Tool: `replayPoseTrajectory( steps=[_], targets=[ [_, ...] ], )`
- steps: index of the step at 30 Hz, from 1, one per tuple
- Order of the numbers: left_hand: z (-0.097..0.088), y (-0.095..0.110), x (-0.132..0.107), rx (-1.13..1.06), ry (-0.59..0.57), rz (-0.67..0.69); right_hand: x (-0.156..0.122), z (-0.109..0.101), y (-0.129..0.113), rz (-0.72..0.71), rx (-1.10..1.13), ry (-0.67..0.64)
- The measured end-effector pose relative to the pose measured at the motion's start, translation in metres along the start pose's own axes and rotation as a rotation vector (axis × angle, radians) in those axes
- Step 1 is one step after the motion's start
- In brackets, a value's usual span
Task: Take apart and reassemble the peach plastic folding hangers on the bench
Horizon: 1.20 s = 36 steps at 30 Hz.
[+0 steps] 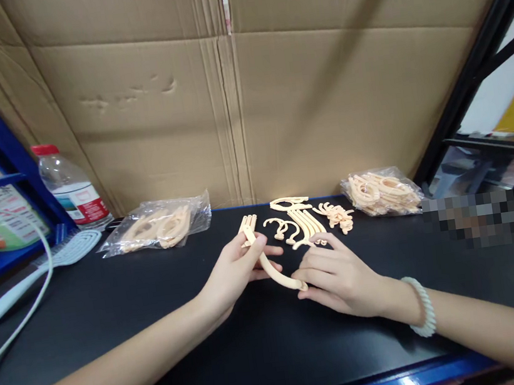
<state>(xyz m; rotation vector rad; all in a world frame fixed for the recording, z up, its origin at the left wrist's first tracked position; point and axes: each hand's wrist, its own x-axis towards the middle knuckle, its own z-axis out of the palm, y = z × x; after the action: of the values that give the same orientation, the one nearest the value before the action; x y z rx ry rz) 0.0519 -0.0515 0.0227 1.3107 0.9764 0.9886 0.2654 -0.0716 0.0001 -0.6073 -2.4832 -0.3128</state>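
Both my hands meet over the black table (115, 337) on one curved peach plastic piece (272, 271). My left hand (234, 271) pinches its upper end between thumb and fingers. My right hand (336, 273) has fingers curled around the lower end, near the table top. Just behind my hands lie loose peach parts: short straight sticks (248, 223), small hooks (283, 228), a row of long curved pieces (306, 224) and a little heap of small clips (338, 214). A white bead bracelet (423, 306) is on my right wrist.
Two clear bags of peach parts lie at the back, one left (157, 224), one right (382, 192). A water bottle (71, 188), a white brush (36, 278) and a white cable (37, 291) are at the left. Cardboard (234, 94) walls the back; a black rack (485, 93) stands right.
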Motion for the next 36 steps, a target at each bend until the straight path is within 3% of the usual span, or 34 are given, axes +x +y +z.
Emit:
replayPoseTrajectory(
  steps=[2,5,7,9,11,19,30,36],
  targets=[
    [-0.003,-0.003,0.001,0.100,0.092,0.166,-0.002,0.001,0.004,0.032,0.022,0.019],
    [-0.008,-0.005,0.000,0.517,0.228,0.622,-0.005,0.003,0.006,0.063,0.036,0.032],
    [-0.008,-0.004,-0.003,0.912,0.130,0.909,-0.005,0.004,0.006,0.060,0.035,0.043],
    [-0.006,-0.005,-0.008,1.224,-0.074,1.062,-0.005,0.004,0.005,0.043,0.020,0.048],
    [-0.002,-0.007,-0.011,1.377,-0.191,1.082,-0.004,0.004,0.003,0.024,-0.011,0.044],
    [0.005,-0.013,-0.011,1.484,-0.333,0.979,-0.001,0.001,-0.003,-0.026,-0.037,0.016],
    [0.002,-0.008,-0.012,1.405,-0.349,1.016,-0.003,0.002,-0.003,0.140,0.286,0.018],
    [0.000,-0.006,-0.011,1.409,-0.355,1.112,0.001,-0.003,-0.006,0.198,0.378,-0.002]
  ],
)
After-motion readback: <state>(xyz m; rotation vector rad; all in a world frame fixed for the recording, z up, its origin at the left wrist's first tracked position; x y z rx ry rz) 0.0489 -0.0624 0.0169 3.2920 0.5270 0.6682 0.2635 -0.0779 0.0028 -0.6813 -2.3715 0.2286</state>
